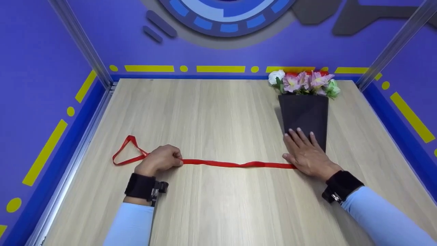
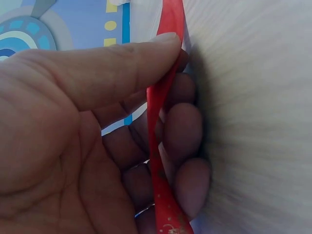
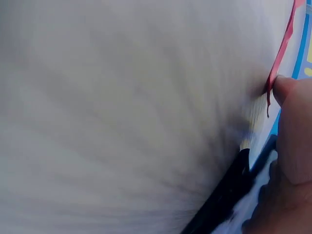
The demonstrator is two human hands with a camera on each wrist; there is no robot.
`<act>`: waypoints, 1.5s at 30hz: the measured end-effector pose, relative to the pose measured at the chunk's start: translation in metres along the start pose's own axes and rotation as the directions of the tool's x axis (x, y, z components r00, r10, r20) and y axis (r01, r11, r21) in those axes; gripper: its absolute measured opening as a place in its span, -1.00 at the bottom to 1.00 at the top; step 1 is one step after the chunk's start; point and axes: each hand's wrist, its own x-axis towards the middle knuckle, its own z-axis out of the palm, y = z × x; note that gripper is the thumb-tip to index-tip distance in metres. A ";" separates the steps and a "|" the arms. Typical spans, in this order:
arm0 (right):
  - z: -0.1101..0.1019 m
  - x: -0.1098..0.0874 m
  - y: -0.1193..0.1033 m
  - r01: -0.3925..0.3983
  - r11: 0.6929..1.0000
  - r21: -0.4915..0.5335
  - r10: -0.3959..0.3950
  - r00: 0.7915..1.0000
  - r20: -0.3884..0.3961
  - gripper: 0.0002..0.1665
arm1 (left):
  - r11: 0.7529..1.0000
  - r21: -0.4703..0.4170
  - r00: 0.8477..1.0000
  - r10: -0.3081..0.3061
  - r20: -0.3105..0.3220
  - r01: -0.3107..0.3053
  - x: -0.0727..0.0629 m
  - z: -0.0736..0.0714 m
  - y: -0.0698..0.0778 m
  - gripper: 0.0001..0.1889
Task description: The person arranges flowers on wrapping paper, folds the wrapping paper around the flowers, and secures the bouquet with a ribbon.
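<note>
A long red ribbon [image 1: 222,164] runs across the wooden table, its left end bent into a loose loop. My left hand [image 1: 159,159] pinches it between thumb and fingers; in the left wrist view the ribbon [image 2: 155,102] passes twisted under the thumb, with gold marks lower down. On the right lies a bouquet in a black wrapper [image 1: 305,112], with white, pink, red and pale green flowers [image 1: 304,82] at the far end. My right hand [image 1: 309,157] rests flat on the wrapper's near part, fingers straight. Its thumb is right at the ribbon's right end, also seen in the right wrist view.
The pale wooden tabletop [image 1: 218,119] is bounded by a blue-purple panel [image 1: 222,54] with yellow marks at the back and similar panels on both sides. Metal posts [image 1: 83,44] stand at the back corners. Both wrists wear black straps with small cameras.
</note>
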 end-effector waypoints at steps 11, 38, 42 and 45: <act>0.002 0.003 0.000 0.039 0.999 0.021 -0.039 0.999 -0.002 -0.07 | 1.000 -0.004 1.000 0.004 -0.005 -0.005 0.000 -0.001 -0.001 -0.92; -0.007 0.015 -0.014 0.117 0.992 -0.043 -0.124 0.956 -0.267 0.10 | 0.999 0.027 0.998 0.044 0.035 -0.045 -0.002 0.004 0.008 -0.87; -0.006 0.018 -0.028 0.158 0.985 -0.065 -0.170 0.938 -0.301 0.06 | 0.998 0.041 0.995 0.053 0.089 -0.057 -0.005 0.006 0.013 -0.86; -0.003 0.020 -0.043 0.188 0.979 -0.078 -0.204 0.920 -0.336 0.02 | 0.998 0.053 0.988 0.033 0.152 -0.041 -0.010 0.006 0.017 -0.85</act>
